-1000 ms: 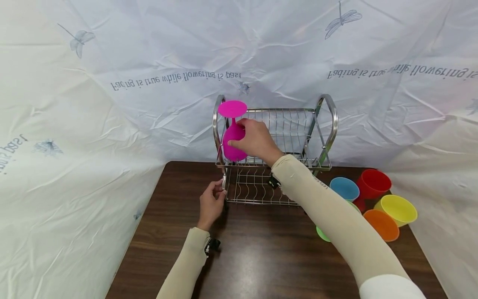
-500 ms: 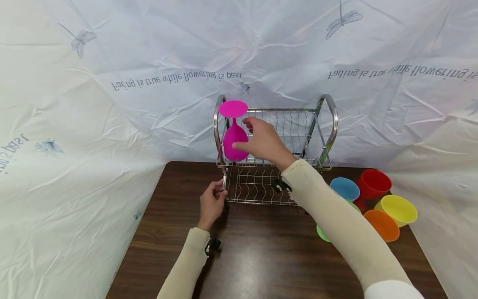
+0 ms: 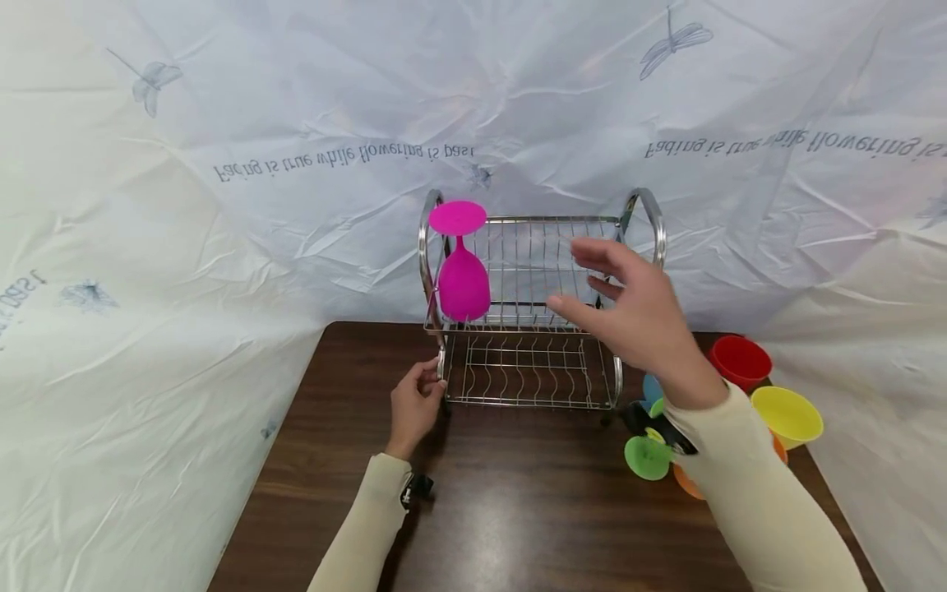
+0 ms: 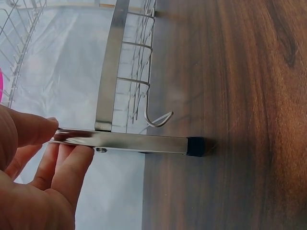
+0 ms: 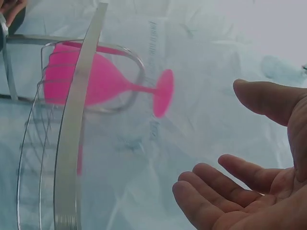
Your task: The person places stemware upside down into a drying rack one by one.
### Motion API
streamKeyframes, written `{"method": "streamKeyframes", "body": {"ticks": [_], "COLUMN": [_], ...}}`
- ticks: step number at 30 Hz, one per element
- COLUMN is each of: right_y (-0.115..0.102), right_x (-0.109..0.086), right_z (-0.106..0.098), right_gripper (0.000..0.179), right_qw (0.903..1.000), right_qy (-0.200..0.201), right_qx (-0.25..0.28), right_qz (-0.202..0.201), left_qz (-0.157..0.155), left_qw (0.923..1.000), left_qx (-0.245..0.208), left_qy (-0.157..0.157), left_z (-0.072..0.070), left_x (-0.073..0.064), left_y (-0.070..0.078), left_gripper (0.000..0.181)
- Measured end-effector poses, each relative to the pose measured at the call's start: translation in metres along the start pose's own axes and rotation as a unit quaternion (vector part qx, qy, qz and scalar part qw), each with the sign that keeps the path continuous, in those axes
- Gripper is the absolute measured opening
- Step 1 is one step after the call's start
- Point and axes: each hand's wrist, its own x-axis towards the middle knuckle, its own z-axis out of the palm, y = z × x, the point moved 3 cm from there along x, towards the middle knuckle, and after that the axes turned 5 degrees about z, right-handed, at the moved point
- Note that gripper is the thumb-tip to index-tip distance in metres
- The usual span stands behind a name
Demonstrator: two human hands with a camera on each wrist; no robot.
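Note:
A pink goblet (image 3: pixel 464 285) stands upside down at the left end of the upper tier of a two-tier metal dish rack (image 3: pixel 540 403), its foot up. In the right wrist view the goblet (image 5: pixel 108 81) shows behind the rack's flat rail. My left hand (image 3: pixel 416 403) pinches the rack's left front leg; the left wrist view shows thumb and fingers of that hand (image 4: pixel 48 167) on the metal bar above its dark rubber foot. My right hand (image 3: pixel 629 304) is in front of the rack's right side, fingers spread apart with nothing between them.
At the right of the brown table (image 3: pixel 473 510) are a red goblet (image 3: pixel 740 359), a yellow goblet (image 3: pixel 787 415) and a green goblet (image 3: pixel 648 457). Blue and orange ones are partly hidden behind my right arm. A white printed sheet (image 3: pixel 355 99) hangs behind the rack.
My right hand has let go of the pink goblet and moved right, away from it. The goblet stays on the upper tier. My left hand keeps its grip on the rack.

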Motion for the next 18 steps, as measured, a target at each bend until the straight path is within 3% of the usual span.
{"method": "streamKeyframes", "body": {"ticks": [5,11,14,18], "right_y": [0.021,0.064,0.09,0.125], "right_x": [-0.045,-0.088,-0.107,-0.132], "right_z": [-0.027,-0.049,-0.06,-0.071], "right_gripper": [0.068,0.061,0.06,0.059], "right_qw": [0.9988,0.9924,0.9869,0.9743], "right_qy": [0.043,0.116,0.152,0.195], "right_qx": [-0.009,0.027,0.024,0.065], "right_qz": [0.019,0.033,0.049,0.092], "left_qz": [0.005,0.006,0.008,0.008], "left_qw": [0.9999,0.9999,0.9999,0.9999], "left_qx": [0.012,0.008,0.005,0.004], "left_qy": [-0.001,-0.004,-0.007,-0.008], "left_z": [-0.003,-0.004,-0.001,0.001], "left_x": [-0.003,-0.005,-0.004,-0.003], "left_y": [0.0,0.002,0.002,0.0], "left_gripper": [0.04,0.041,0.041,0.041]}}
